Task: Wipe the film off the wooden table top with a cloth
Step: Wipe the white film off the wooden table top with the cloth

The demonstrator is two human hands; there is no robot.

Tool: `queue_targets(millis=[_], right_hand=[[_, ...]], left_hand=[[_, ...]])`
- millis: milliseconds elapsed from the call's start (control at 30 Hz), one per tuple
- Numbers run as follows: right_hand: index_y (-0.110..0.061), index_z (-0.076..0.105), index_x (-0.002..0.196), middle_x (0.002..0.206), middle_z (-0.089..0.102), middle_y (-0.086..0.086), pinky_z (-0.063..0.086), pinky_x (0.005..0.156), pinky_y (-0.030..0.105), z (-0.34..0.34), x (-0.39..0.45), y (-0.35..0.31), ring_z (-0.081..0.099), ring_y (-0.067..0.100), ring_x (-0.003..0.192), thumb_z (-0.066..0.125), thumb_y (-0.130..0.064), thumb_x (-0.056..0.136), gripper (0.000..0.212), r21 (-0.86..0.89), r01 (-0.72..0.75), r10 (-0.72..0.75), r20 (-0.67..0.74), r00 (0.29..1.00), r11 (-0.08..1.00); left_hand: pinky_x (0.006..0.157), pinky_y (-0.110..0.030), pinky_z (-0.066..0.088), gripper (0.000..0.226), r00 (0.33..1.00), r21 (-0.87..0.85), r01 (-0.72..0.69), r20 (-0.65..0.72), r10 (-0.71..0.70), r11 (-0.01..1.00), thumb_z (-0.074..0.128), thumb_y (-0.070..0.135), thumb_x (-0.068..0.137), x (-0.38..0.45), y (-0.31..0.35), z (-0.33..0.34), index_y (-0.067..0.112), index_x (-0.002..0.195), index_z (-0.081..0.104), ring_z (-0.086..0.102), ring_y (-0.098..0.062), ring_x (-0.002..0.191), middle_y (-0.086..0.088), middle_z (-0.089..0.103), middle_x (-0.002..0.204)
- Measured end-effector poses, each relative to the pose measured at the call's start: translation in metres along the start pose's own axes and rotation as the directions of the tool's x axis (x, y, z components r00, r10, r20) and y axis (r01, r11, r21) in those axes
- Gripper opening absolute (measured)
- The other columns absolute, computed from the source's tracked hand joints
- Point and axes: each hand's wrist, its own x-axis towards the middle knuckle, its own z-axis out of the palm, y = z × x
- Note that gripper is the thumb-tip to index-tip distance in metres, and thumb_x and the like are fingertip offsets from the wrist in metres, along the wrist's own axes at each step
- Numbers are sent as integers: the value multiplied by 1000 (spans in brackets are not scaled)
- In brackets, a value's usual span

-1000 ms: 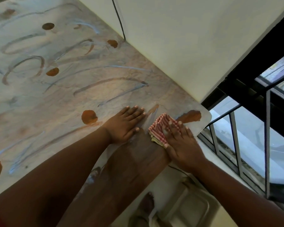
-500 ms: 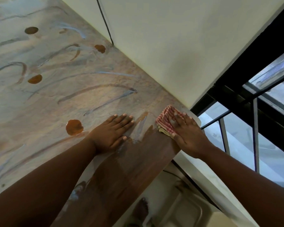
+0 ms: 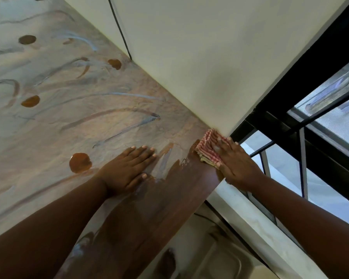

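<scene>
The wooden table top (image 3: 179, 194) shows dark bare brown wood along its near right edge. A pale, streaky film (image 3: 73, 125) with brown round patches covers the rest of it. A folded red-and-white checked cloth (image 3: 207, 147) lies at the table's far right corner, against the wall. My right hand (image 3: 235, 161) presses flat on the cloth, fingers toward the wall. My left hand (image 3: 127, 171) rests flat on the table to the left of the cloth, fingers spread, at the border of film and bare wood.
A cream wall (image 3: 199, 63) runs along the table's far side, with a thin black cable (image 3: 120, 29) on it. A black-framed barred window (image 3: 302, 158) and a pale sill (image 3: 250, 214) stand right of the table. Below the table edge is the floor.
My right hand has pushed the cloth away from me along the table's right edge into the corner by the wall, leaving bare wood behind. The left hand stays planted on the table.
</scene>
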Motion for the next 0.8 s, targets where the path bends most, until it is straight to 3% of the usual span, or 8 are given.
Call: queue_targets(millis=[133, 367, 533, 633, 800], right_hand=[[-25, 1, 151, 159, -2, 2, -1, 118, 45, 9, -4, -22, -9, 22, 146, 12, -46, 97, 58, 58, -62, 64, -39, 997, 996], [-24, 10, 152, 159, 10, 0, 8, 117, 45, 3, -26, -15, 2, 16, 146, 17, -47, 100, 58, 32, 119, -120, 40, 992, 992], [-21, -7, 149, 158, -10, 4, -7, 117, 36, -2, 27, -26, -11, 20, 146, 7, -50, 96, 62, -34, -10, 10, 23, 1000, 999], [-21, -11, 150, 157, -17, 3, -6, 118, 38, 2, 38, -37, -17, 18, 144, 4, -52, 94, 66, -40, -40, 42, 48, 998, 998], [-17, 5, 152, 160, 0, 5, 2, 118, 44, 2, 3, -32, -5, 19, 146, 13, -45, 99, 61, -47, 140, -140, 16, 990, 989]], left_hand=[[119, -40, -2, 66, 1000, -8, 7, 11, -6, 1000, 9, 54, 97, -1, 2, 0, 15, 150, 10, 2, -27, 147, -7, 7, 158], [118, -39, -3, 63, 1000, -9, 7, 4, -7, 1000, 12, 51, 97, -1, 2, -2, 16, 149, 8, -1, -26, 147, -5, 6, 157], [116, -31, -12, 64, 1000, -13, 5, -18, -5, 1000, 11, 51, 96, -1, 2, -2, 17, 150, 9, -3, -24, 147, -4, 3, 157], [116, -32, -13, 65, 1000, -16, 7, -14, -7, 1000, 9, 52, 95, -2, 3, -1, 18, 150, 7, -5, -24, 147, -3, 1, 157], [117, -33, -11, 63, 1000, -20, 0, -11, 0, 1000, 11, 52, 96, -1, 2, 0, 19, 150, 7, -4, -23, 147, -2, 2, 158]])
